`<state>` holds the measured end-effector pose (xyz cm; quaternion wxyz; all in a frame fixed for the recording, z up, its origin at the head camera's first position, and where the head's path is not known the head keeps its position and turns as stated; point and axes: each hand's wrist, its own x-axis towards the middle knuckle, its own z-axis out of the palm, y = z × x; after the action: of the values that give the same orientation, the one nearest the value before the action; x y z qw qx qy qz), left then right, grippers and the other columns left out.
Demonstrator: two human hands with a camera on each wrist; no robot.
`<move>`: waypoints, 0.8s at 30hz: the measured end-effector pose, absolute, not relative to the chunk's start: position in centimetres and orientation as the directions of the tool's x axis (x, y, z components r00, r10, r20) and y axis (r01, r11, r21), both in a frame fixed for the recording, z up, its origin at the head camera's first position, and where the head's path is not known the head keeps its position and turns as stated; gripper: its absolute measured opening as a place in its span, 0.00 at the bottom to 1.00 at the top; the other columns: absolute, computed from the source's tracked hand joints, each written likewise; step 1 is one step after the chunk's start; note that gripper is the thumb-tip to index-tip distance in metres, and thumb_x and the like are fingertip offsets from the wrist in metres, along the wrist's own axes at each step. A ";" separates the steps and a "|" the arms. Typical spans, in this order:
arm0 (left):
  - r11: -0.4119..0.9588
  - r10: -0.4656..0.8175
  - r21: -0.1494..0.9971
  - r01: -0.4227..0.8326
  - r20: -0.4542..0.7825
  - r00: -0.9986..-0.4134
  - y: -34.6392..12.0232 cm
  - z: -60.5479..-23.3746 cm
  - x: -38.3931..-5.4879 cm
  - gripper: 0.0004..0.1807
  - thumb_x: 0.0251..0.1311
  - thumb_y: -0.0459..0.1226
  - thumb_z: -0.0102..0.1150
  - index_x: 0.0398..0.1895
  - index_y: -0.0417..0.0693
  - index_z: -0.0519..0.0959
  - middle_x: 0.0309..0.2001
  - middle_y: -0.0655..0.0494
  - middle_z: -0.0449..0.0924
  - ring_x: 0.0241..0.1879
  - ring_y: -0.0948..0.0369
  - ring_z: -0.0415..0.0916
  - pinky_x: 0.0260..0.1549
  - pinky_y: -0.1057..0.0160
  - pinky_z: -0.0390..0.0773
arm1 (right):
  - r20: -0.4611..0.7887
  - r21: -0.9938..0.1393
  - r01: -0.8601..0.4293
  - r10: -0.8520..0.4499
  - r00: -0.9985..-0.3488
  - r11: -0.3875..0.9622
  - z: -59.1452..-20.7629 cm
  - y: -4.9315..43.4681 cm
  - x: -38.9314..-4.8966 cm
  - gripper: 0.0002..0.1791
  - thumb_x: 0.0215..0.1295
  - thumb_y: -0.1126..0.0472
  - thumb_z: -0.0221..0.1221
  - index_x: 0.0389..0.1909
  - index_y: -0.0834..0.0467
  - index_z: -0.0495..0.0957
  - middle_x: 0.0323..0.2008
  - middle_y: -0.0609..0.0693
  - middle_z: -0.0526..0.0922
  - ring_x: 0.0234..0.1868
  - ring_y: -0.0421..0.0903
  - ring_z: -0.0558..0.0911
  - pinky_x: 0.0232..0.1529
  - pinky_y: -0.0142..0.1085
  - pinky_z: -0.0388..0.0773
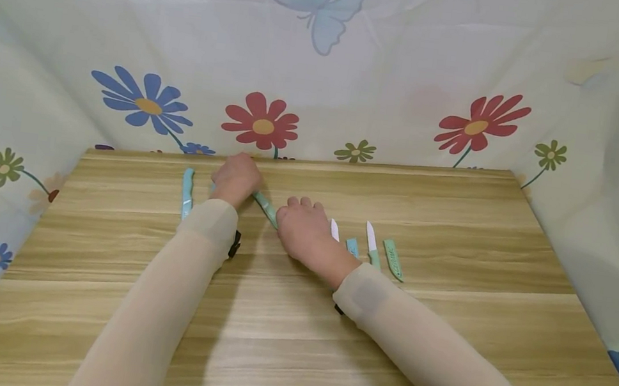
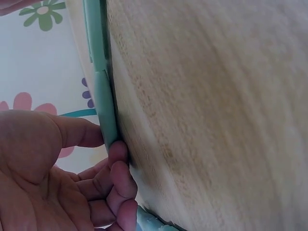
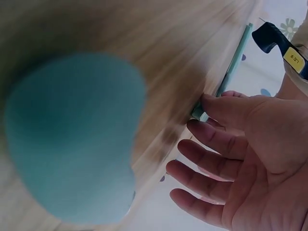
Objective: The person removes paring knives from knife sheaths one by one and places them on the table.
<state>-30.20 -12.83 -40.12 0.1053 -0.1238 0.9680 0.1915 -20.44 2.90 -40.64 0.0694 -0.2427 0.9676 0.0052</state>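
A pale green paring knife (image 1: 265, 209) in its sheath (image 2: 95, 33) lies slantwise between my two hands, close above the tabletop. My left hand (image 1: 237, 179) pinches its handle (image 2: 105, 108) between thumb and fingertips. At the other end my right hand (image 1: 307, 231) holds the sheath tip (image 3: 198, 111) between thumb and index finger, its remaining fingers spread loosely. A blue knife (image 1: 187, 193) lies left of my left hand. Another blue piece (image 1: 213, 187) is mostly hidden behind that hand.
Right of my right hand lie a white blade (image 1: 334, 229), a blue sheath (image 1: 352, 247), an unsheathed knife with green handle (image 1: 372, 246) and a green sheath (image 1: 393, 259). A blurred teal shape (image 3: 77, 139) fills much of the right wrist view. Flowered cloth (image 1: 406, 69) walls the wooden table (image 1: 485, 227).
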 end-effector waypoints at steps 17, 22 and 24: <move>0.804 -0.137 0.559 -0.203 -0.158 -0.978 -13.7 -38.3 -29.6 0.12 0.67 0.34 0.54 0.24 0.42 0.77 0.24 0.50 0.74 0.24 0.54 0.71 0.29 0.60 0.74 | -0.102 -0.052 -0.397 -0.400 -0.911 0.916 -39.2 4.5 -20.4 0.08 0.78 0.55 0.59 0.40 0.55 0.82 0.45 0.49 0.79 0.47 0.49 0.77 0.48 0.43 0.75; 0.708 -0.145 0.676 -0.206 -0.146 -0.979 -14.1 -38.2 -29.8 0.14 0.68 0.34 0.55 0.26 0.38 0.83 0.23 0.47 0.85 0.29 0.48 0.87 0.29 0.63 0.76 | -0.046 -0.094 -0.380 -0.385 -0.922 0.920 -38.7 5.9 -20.4 0.11 0.76 0.53 0.62 0.41 0.57 0.83 0.43 0.49 0.80 0.47 0.51 0.79 0.51 0.47 0.79; 0.626 -0.149 0.747 -0.222 -0.165 -0.975 -14.2 -38.1 -29.8 0.13 0.71 0.35 0.57 0.32 0.35 0.84 0.26 0.46 0.87 0.32 0.50 0.89 0.31 0.65 0.81 | -0.024 -0.104 -0.388 -0.392 -0.920 0.916 -38.4 6.4 -20.4 0.11 0.75 0.54 0.62 0.41 0.59 0.83 0.41 0.50 0.79 0.44 0.51 0.79 0.48 0.47 0.80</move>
<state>-29.75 -14.18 -38.10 0.0438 -0.1030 0.9007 0.4199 -20.35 6.44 -38.45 0.0220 -0.1993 0.9785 -0.0488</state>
